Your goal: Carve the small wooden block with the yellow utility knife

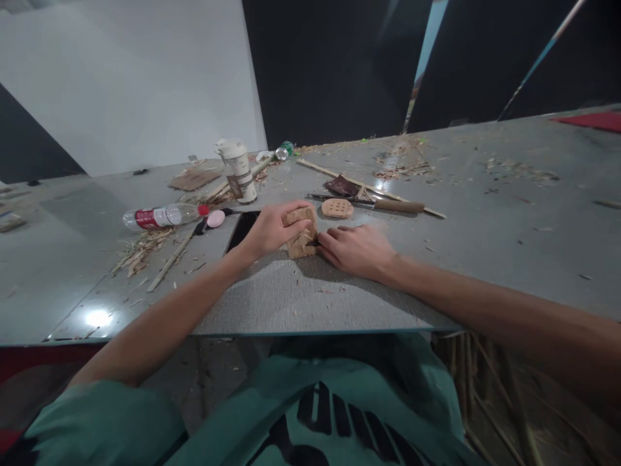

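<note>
My left hand (277,228) is closed around a small wooden block (301,241), tilted up on the grey table (272,291). Against the block's right side rests my right hand (356,249), its fingers closed. A thin dark tool tip (313,243) pokes from those fingers and touches the block; the rest of the tool is hidden in the hand, so its kind cannot be made out. Just behind lies an oval wooden piece (337,208) with several holes. A black phone-like slab (241,230) is partly under my left wrist.
Behind my hands lie a wooden-handled tool (398,206), a long bamboo strip (427,210) and a dark brown packet (342,186). On the left are a white cup (237,171), a plastic bottle (165,216) and a pink round object (215,219). Wood shavings (145,249) are scattered about.
</note>
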{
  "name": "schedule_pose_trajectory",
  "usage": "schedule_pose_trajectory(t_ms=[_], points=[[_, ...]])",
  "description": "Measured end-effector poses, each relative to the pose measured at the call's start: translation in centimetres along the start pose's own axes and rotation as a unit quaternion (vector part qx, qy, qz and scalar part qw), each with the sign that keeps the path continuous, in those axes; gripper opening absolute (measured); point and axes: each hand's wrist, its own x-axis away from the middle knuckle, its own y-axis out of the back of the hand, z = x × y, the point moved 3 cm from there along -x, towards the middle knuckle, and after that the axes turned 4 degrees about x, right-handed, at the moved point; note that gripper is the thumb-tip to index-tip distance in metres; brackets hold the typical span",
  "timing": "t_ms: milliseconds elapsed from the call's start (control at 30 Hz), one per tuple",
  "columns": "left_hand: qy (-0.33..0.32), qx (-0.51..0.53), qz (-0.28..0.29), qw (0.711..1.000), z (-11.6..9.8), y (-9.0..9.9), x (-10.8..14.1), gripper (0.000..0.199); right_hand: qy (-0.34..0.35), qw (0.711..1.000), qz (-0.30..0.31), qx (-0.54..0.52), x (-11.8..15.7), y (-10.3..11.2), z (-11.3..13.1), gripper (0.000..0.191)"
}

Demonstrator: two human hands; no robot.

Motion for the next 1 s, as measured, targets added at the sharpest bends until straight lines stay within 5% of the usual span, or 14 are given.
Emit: schedule_pose_trajectory(t_ms=[1000], points=[[-0.01,0.012,0.015,1.0,0.36,0.04,0.09,0.028,-0.001,0.999,0.048,-0.005,-0.08,0.06,0.12,0.05]])
